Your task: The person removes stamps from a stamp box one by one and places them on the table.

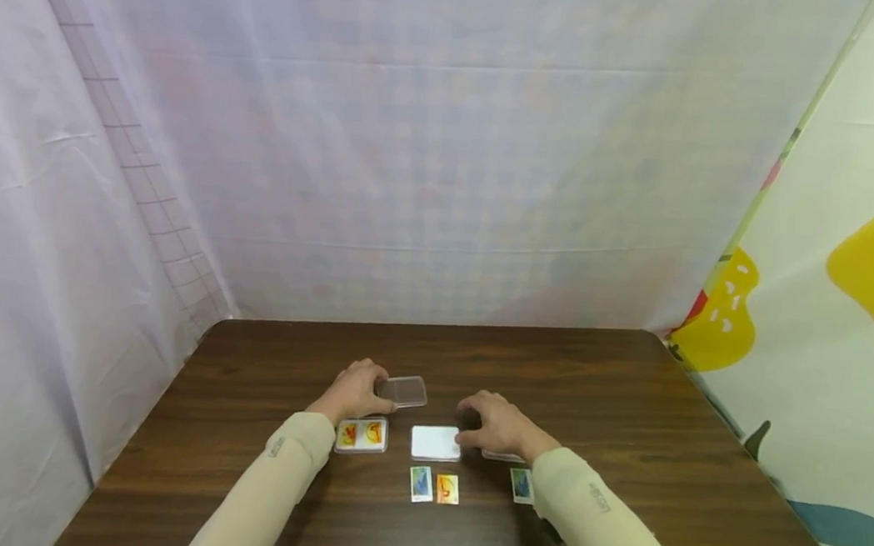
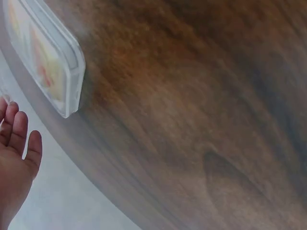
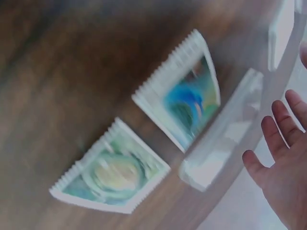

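My left hand [image 1: 358, 389] grips the left end of a clear plastic lid [image 1: 407, 391] between thumb and fingers, above the table's middle. Just below that hand lies a clear case [image 1: 362, 435] with two orange-and-yellow stamps inside. A white-filled case [image 1: 436, 443] sits at the centre. My right hand [image 1: 499, 425] hovers at its right side, thumb tip right at the case edge, fingers loosely bent and holding nothing visible. Another clear case [image 3: 216, 143] is mostly hidden under the right hand in the head view. In the left wrist view the fingertips [image 2: 19, 120] show near the left edge.
In front of the central case lie a blue-green stamp [image 1: 421, 484] and an orange stamp [image 1: 447, 489]. Another stamp [image 1: 522, 485] lies by the right sleeve, with a green one [image 3: 112, 172] beside it in the right wrist view. Curtains [image 1: 429, 156] hang behind the brown table [image 1: 252, 353].
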`<state>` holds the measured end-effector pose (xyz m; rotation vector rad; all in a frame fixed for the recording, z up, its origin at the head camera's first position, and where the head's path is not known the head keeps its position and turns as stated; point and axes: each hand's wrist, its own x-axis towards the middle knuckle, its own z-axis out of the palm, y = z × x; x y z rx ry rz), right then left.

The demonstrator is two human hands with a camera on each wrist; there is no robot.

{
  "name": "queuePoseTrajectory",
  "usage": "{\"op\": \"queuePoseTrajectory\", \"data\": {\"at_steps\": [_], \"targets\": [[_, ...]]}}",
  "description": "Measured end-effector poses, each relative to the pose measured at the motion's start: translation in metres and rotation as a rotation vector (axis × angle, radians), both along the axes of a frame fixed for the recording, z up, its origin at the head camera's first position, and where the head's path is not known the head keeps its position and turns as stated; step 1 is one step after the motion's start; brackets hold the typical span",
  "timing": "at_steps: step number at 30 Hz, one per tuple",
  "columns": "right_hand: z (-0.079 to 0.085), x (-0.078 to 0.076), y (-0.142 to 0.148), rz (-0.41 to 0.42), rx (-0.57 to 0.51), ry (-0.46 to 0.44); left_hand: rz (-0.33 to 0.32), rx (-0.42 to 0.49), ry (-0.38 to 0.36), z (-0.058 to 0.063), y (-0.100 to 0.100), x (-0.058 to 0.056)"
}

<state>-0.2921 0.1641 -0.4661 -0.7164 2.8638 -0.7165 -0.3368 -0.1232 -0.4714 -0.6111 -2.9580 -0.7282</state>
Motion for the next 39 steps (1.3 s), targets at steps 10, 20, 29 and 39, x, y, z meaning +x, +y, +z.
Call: {"op": "queuePoseTrajectory", "data": {"at_steps": [10, 20, 29, 39], "targets": [[0.014, -0.013, 0.005, 0.002, -0.031, 0.059, -0.065, 0.018, 0.029, 0.009, 0.010, 0.008], [0.018, -0.017, 0.006, 0.009, -0.022, 0.080, -0.146, 0.027, 0.018, 0.013, 0.025, 0.021], [0.016, -0.011, -0.001, 0.034, -0.006, 0.051, -0.204, -0.029, 0.046, 0.007, 0.033, 0.033], [0.007, -0.007, -0.008, 0.112, -0.009, 0.029, -0.220, -0.061, 0.075, -0.001, 0.036, 0.040]]}}
